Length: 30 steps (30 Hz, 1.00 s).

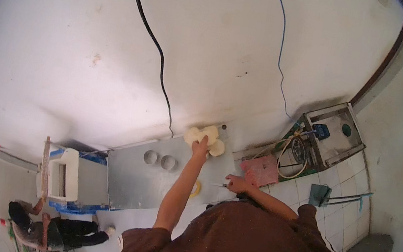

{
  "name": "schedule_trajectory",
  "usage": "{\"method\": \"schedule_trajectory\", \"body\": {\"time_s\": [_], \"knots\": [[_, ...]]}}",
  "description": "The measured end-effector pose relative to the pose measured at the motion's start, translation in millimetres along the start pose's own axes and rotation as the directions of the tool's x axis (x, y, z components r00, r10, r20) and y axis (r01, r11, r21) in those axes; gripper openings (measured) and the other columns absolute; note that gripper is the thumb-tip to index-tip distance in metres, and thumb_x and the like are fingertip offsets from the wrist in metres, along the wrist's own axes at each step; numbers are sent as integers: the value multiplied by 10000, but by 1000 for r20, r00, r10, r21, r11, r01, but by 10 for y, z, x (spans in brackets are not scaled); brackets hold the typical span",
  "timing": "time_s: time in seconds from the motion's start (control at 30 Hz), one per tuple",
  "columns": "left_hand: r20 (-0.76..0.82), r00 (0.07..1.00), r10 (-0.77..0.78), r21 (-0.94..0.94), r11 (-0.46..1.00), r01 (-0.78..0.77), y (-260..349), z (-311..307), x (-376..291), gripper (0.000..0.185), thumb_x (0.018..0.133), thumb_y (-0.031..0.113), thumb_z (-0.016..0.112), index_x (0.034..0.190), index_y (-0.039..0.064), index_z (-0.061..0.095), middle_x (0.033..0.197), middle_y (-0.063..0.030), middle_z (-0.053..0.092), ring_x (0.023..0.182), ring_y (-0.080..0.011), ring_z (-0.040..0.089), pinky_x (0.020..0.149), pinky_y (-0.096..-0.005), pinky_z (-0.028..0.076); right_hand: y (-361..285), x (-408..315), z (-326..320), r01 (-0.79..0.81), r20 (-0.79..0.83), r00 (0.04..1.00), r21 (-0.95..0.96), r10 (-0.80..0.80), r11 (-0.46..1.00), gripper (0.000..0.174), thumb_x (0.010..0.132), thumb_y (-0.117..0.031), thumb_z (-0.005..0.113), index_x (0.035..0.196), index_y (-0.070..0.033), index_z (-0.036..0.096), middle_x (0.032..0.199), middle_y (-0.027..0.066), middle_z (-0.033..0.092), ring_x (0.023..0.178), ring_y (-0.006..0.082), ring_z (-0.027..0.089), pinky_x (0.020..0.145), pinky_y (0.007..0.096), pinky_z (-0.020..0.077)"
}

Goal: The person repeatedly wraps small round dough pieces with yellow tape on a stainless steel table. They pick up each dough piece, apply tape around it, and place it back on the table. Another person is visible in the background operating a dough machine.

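Observation:
My left hand (200, 147) reaches to the wall side of a metal-topped table (127, 185) and rests on a cluster of pale, rounded pieces that look like dough (208, 132); whether it grips one cannot be told. In my right hand (237, 184), near the table's right edge, is a small knife-like tool (221, 185) with a thin pale blade pointing left. Two round metal rings (150, 157) stand side by side left of my left forearm. A yellow ring, seemingly a tape roll (196, 189), lies partly behind that forearm.
A white and blue machine (69, 175) adjoins the table's left end, with another person (52, 228) beside it. To the right are a pink sack-like item (263, 170), a metal-framed stand (335, 135) with coiled hose, and a dustpan (320, 195). A black cable (162, 62) hangs ahead.

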<state>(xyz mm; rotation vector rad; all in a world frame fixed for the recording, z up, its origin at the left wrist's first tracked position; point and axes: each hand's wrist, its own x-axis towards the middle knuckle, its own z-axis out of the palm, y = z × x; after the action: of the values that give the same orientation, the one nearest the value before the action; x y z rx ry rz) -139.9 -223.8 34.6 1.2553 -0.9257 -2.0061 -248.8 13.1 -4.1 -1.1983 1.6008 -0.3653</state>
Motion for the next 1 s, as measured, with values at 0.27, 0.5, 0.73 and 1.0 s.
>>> {"method": "schedule_trajectory", "body": {"time_s": [0.27, 0.5, 0.73, 1.0], "knots": [[117, 919, 377, 842, 453, -293, 337, 548, 486, 519, 972, 119, 623, 1451, 130, 425, 1251, -274, 661, 1180, -458, 626, 990, -518, 478, -229, 97, 385, 199, -336, 879, -387, -339, 900, 196, 958, -132, 591, 1137, -61, 554, 1158, 198, 605, 1071, 400, 606, 900, 510, 509], [190, 906, 379, 896, 311, -318, -58, 273, 857, 567, 988, 133, 596, 1520, 117, 398, 1432, -256, 557, 1329, -456, 517, 1061, -519, 428, -189, 130, 826, -5, -545, 739, -592, -395, 806, 226, 936, -159, 585, 1157, -110, 587, 1166, 135, 581, 1101, 336, 605, 937, 478, 505], [734, 462, 497, 634, -746, -204, -309, -207, 1775, 879, 993, 509, 499, 1575, -106, 263, 1644, -335, 234, 1469, -597, 243, 1171, -749, 154, -54, 633, 1188, -120, -531, 816, -542, -229, 832, 433, 1007, -235, 524, 1438, -224, 559, 1423, 128, 581, 1327, 322, 557, 1074, 505, 469], [902, 137, 409, 239, -211, -948, -378, -40, 275, 649, 1018, 389, 475, 1439, -100, 407, 1486, -324, 395, 1327, -548, 378, 1085, -689, 269, -363, -112, 1513, -155, -853, 401, -423, -334, 893, 452, 957, -172, 575, 1402, -251, 555, 1599, 122, 387, 1503, 363, 341, 1211, 591, 280]]}}
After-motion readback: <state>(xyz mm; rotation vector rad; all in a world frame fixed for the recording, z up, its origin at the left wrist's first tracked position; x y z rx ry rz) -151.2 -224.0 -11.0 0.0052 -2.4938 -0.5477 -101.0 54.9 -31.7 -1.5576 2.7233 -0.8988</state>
